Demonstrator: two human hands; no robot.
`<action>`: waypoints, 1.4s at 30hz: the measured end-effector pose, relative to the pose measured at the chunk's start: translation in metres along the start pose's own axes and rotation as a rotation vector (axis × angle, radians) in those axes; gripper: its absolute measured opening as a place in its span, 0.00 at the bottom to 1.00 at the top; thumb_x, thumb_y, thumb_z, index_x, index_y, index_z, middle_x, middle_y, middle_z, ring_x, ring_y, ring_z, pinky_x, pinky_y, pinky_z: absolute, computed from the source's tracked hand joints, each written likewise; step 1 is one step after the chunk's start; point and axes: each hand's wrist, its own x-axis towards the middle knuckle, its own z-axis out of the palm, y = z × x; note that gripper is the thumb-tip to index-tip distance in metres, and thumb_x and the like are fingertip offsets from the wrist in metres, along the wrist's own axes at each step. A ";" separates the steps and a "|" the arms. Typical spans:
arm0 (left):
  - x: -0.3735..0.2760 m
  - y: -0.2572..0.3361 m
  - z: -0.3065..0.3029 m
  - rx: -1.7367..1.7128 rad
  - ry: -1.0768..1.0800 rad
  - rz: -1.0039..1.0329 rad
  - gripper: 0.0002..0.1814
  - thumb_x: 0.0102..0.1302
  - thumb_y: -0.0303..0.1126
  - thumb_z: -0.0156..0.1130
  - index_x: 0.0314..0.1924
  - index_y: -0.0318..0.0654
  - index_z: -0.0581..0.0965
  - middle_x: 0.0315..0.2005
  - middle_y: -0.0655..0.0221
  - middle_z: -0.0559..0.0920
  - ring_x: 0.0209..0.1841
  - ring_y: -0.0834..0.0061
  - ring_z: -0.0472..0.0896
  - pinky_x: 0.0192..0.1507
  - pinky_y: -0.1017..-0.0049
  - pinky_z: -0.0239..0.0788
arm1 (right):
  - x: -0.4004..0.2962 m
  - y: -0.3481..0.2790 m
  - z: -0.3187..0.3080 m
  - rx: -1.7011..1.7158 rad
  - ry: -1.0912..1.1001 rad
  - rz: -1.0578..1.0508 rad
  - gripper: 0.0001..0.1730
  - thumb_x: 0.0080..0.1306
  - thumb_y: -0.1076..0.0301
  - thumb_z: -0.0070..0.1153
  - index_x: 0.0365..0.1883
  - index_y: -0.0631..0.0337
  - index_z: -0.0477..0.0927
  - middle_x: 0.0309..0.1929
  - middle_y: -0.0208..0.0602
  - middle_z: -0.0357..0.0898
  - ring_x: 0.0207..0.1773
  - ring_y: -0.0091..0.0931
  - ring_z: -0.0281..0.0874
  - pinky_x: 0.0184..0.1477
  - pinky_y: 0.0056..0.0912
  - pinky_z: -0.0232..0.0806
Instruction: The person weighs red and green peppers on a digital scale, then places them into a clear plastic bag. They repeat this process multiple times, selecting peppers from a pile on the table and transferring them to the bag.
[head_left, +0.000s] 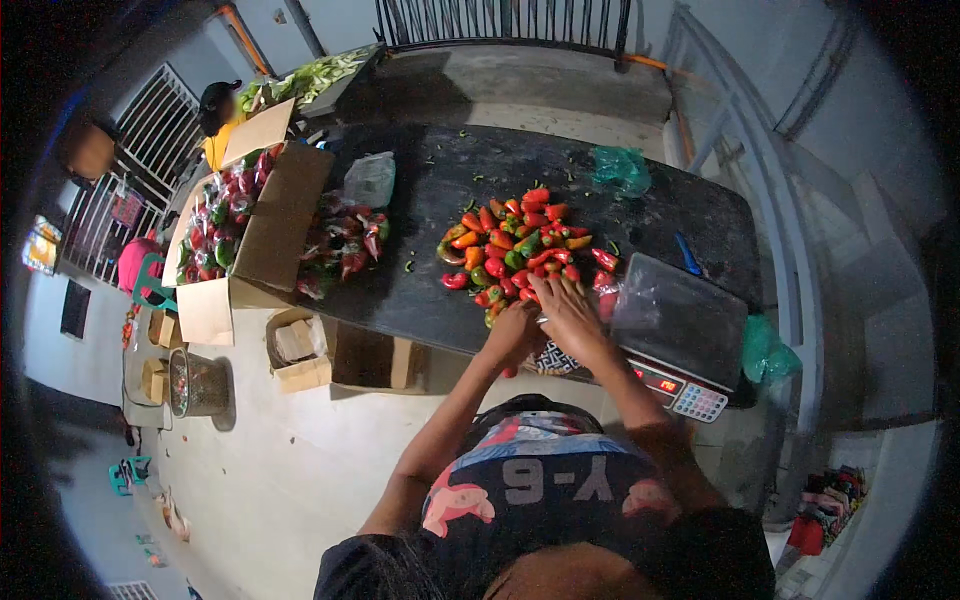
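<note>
A pile of red, orange and green peppers (517, 240) lies loose on the dark tabletop (427, 172). At the pile's near edge, my right hand (566, 315) reaches over the peppers with its fingers extended; its palm side is hidden. Close beside it, my left hand (517, 331) is bent at the table's front edge, and I cannot tell what it holds. A small pale, shiny strip shows between the hands, too small to name. Right of my hands, red peppers in clear plastic (606, 292) lie against a digital scale (679, 322) with a lit display.
An open cardboard box (281, 217) of bagged peppers stands at left, beside more bagged peppers (345, 240). A blue-handled tool (687, 255) lies behind the scale. Green plastic bags (622, 171) rest at the table's right. A patterned item (553, 360) is below my hands. Another person (219, 120) is beyond the box.
</note>
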 end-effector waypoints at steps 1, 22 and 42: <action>-0.001 -0.004 -0.002 -0.004 0.026 0.066 0.13 0.48 0.27 0.55 0.35 0.30 0.76 0.35 0.55 0.76 0.42 0.55 0.74 0.45 0.63 0.66 | -0.008 0.010 0.021 0.035 -0.146 0.136 0.16 0.53 0.77 0.50 0.42 0.64 0.69 0.38 0.50 0.75 0.45 0.45 0.73 0.45 0.45 0.65; 0.007 0.055 -0.081 -0.436 -0.296 -0.058 0.06 0.54 0.24 0.60 0.32 0.33 0.73 0.20 0.67 0.75 0.27 0.78 0.75 0.30 0.77 0.65 | -0.045 0.039 -0.005 0.901 -0.303 0.266 0.13 0.61 0.66 0.54 0.24 0.65 0.68 0.18 0.29 0.60 0.26 0.18 0.58 0.28 0.26 0.54; 0.094 0.137 -0.103 0.051 -0.416 0.268 0.09 0.49 0.28 0.61 0.33 0.36 0.76 0.29 0.62 0.77 0.35 0.61 0.77 0.37 0.69 0.68 | -0.062 0.093 -0.089 0.860 -0.075 0.147 0.11 0.65 0.66 0.48 0.28 0.66 0.70 0.21 0.38 0.68 0.26 0.25 0.68 0.31 0.27 0.60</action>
